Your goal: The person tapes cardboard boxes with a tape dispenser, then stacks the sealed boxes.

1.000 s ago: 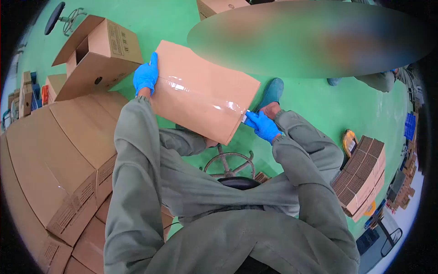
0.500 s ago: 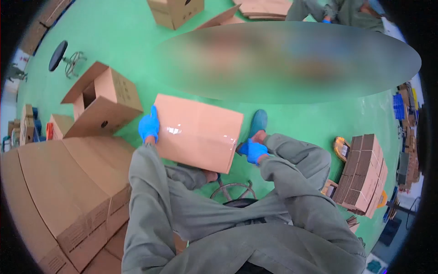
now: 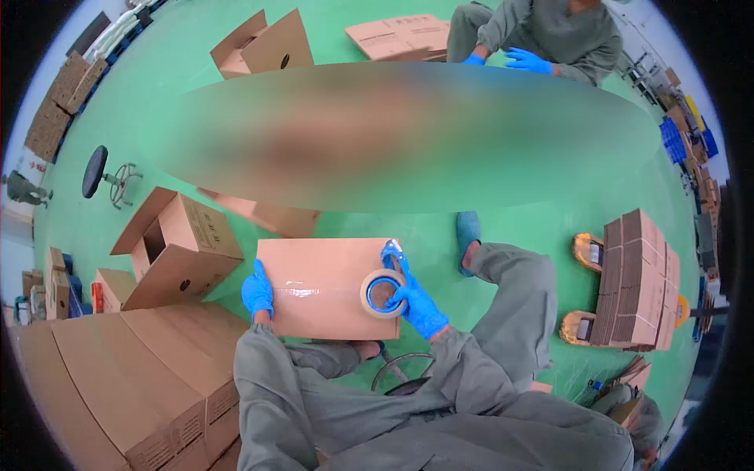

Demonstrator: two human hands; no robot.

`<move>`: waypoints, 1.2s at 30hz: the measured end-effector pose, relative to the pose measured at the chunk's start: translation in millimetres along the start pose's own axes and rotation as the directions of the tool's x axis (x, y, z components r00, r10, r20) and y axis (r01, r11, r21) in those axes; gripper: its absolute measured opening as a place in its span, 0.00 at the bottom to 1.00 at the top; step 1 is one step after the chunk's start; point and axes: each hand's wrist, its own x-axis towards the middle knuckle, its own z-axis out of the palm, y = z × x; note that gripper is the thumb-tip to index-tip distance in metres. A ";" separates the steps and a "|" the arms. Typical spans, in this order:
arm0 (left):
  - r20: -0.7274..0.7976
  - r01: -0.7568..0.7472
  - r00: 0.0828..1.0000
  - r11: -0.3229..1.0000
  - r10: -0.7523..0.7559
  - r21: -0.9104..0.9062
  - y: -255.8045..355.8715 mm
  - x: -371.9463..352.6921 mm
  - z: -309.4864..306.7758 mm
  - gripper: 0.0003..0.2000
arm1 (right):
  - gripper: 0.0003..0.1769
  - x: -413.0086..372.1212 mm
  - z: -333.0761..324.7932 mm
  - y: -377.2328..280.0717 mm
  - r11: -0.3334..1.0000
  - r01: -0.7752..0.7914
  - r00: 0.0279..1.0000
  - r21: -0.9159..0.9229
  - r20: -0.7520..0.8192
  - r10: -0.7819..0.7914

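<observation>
A closed cardboard box (image 3: pixel 314 267) rests across my lap, a shiny strip of clear tape (image 3: pixel 302 292) running along its top. My left hand (image 3: pixel 258 292), in a blue glove, grips the box's left edge with the thumb up the side. Over the right end of the box, my gloved right hand (image 3: pixel 422 308) is closed on a tape dispenser (image 3: pixel 393 253). Its tan roll of tape (image 3: pixel 367 294) has a blue core, and the metal-looking head points away from me near the box's far right corner.
Large cartons (image 3: pixel 141 369) stand close on my left, with an open box (image 3: pixel 188 251) beyond. Bundled flat cardboard (image 3: pixel 632 290) sits on a yellow-handled pallet truck (image 3: pixel 585 251) at right. Ahead, a person (image 3: pixel 542 39) in blue gloves sits beyond a blurred area. A stool (image 3: pixel 96 171) stands far left.
My right hand has moved from beside the box's right edge to above its right end, bringing the tape dispenser into view. The box has turned squarer to me. The camera view has tilted up.
</observation>
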 end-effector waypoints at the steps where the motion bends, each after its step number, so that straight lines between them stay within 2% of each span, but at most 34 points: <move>1: 0.027 0.013 1.000 1.000 -0.014 0.023 -0.8 -1.5 -0.2 0.40 | 0.28 3.6 4.4 -3.7 1.000 -0.028 1.000 0.004 0.006 0.028; 2: 0.031 0.040 0.999 0.998 -0.042 0.043 -0.6 -2.0 0.2 0.40 | 0.29 6.7 7.9 -7.5 0.999 -0.027 1.000 -0.036 0.004 0.028; 4: -0.048 0.052 0.997 0.998 -0.053 -0.029 7.9 -6.2 -3.5 0.40 | 0.29 7.2 9.8 -10.0 0.995 -0.074 0.997 -0.067 0.009 0.075; 5: -0.053 0.077 0.996 0.997 -0.077 -0.009 12.1 -4.7 -3.4 0.40 | 0.30 12.1 12.1 -13.7 0.986 -0.064 0.998 -0.152 -0.017 0.062; 6: 0.004 0.064 0.998 0.998 -0.064 0.026 14.5 1.5 -0.2 0.38 | 0.31 19.3 14.2 -17.0 0.970 -0.046 0.999 -0.240 -0.032 0.039; 7: 0.055 0.057 0.997 0.997 -0.061 0.057 20.2 2.3 -0.7 0.36 | 0.31 24.5 10.7 -17.6 0.968 -0.064 0.998 -0.241 -0.005 0.065; 9: 0.061 -0.064 0.996 0.994 0.059 0.087 31.3 -4.2 -0.4 0.29 | 0.31 33.6 6.0 -18.9 0.956 -0.029 0.997 -0.292 -0.079 0.006; 10: 0.098 -0.138 0.988 0.976 0.123 0.168 28.3 -0.7 5.6 0.24 | 0.30 32.7 9.3 -28.6 0.953 0.012 0.999 -0.302 -0.042 -0.026; 11: 0.072 -0.130 0.990 0.985 0.122 0.114 33.4 -2.7 8.8 0.29 | 0.30 35.5 6.0 -34.7 0.957 0.032 0.999 -0.288 -0.012 -0.037; 12: 0.074 0.054 0.996 0.998 -0.052 -0.027 41.7 -0.6 13.8 0.36 | 0.29 37.7 0.9 -40.4 0.960 0.053 0.999 -0.275 0.020 -0.049; 13: 0.037 0.080 0.996 0.992 -0.077 -0.097 44.4 0.3 25.5 0.40 | 0.32 41.6 -3.8 -52.2 0.955 0.022 0.999 -0.296 0.034 -0.013; 14: 0.109 0.125 0.988 0.980 -0.109 -0.157 62.9 -17.2 3.4 0.39 | 0.34 41.6 -5.0 -56.3 0.947 -0.008 0.999 -0.320 0.037 0.021; 16: 0.114 0.134 0.988 0.956 -0.107 -0.262 89.5 -32.8 -14.0 0.41 | 0.41 51.0 -10.3 -73.6 0.953 0.080 0.990 -0.291 0.136 -0.042; 17: 0.075 0.115 0.992 0.947 -0.097 -0.299 97.2 -39.1 -21.2 0.40 | 0.47 36.0 17.3 -94.5 0.953 0.171 0.967 -0.250 0.230 -0.113; 19: -0.006 0.084 0.996 0.940 -0.091 -0.329 111.1 -51.8 -47.2 0.39 | 0.49 21.5 36.1 -119.7 0.908 0.259 0.950 -0.331 0.259 -0.176; 20: -0.099 0.058 0.990 0.935 -0.099 -0.351 118.0 -60.5 -63.4 0.37 | 0.50 11.6 51.1 -134.2 0.886 0.292 0.942 -0.359 0.266 -0.203; 21: -0.196 0.018 0.976 0.931 -0.095 -0.364 131.0 -68.5 -83.7 0.37 | 0.51 13.9 51.9 -150.5 0.843 0.389 0.902 -0.371 0.339 -0.268; 22: -0.324 -0.030 0.942 0.940 -0.087 -0.340 136.9 -77.9 -107.4 0.35 | 0.50 7.3 60.1 -164.8 0.823 0.404 0.900 -0.400 0.336 -0.278; 23: -0.443 -0.074 0.894 0.949 -0.074 -0.308 144.9 -91.5 -130.0 0.33 | 0.50 -1.3 64.1 -181.3 0.799 0.420 0.897 -0.430 0.332 -0.293; 25: -0.677 -0.215 0.735 0.932 -0.042 -0.291 156.7 -125.1 -183.1 0.29 | 0.50 -11.8 63.5 -208.3 0.858 0.411 0.902 -0.307 0.273 -0.335; 26: -0.755 -0.265 0.653 0.914 -0.063 -0.306 160.2 -148.5 -213.0 0.26 | 0.48 -27.3 74.5 -220.6 0.834 0.484 0.859 -0.266 0.328 -0.394; 27: -0.825 -0.319 0.558 0.896 -0.085 -0.308 160.8 -174.8 -242.3 0.25 | 0.42 -20.5 62.1 -235.6 0.882 0.417 0.890 -0.217 0.295 -0.348; 29: -0.943 -0.423 0.329 0.886 -0.045 -0.190 166.2 -228.0 -288.0 0.23 | 0.32 -16.2 42.8 -263.2 0.949 0.288 0.936 -0.125 0.248 -0.251; 30: -0.970 -0.423 0.229 0.890 -0.078 -0.171 163.7 -262.1 -311.0 0.20 | 0.32 -23.3 49.5 -270.1 0.949 0.284 0.928 -0.135 0.288 -0.237; 31: -0.987 -0.420 0.124 0.895 -0.104 -0.147 156.6 -293.1 -324.0 0.17 | 0.28 -27.1 55.8 -273.4 0.927 0.372 0.845 -0.036 0.428 -0.322; 32: -0.993 -0.411 0.027 0.904 -0.118 -0.118 147.8 -322.6 -333.7 0.18 | 0.28 -29.3 64.1 -277.0 0.915 0.402 0.780 0.017 0.517 -0.353; 35: -0.964 -0.371 -0.206 0.925 -0.168 -0.082 123.5 -408.6 -323.8 0.20 | 0.28 -34.3 94.7 -278.5 0.925 0.355 0.622 0.137 0.704 -0.343; 36: -0.948 -0.358 -0.256 0.930 -0.187 -0.087 110.7 -439.3 -312.5 0.21 | 0.29 -41.3 103.4 -273.0 0.933 0.320 0.571 0.162 0.753 -0.326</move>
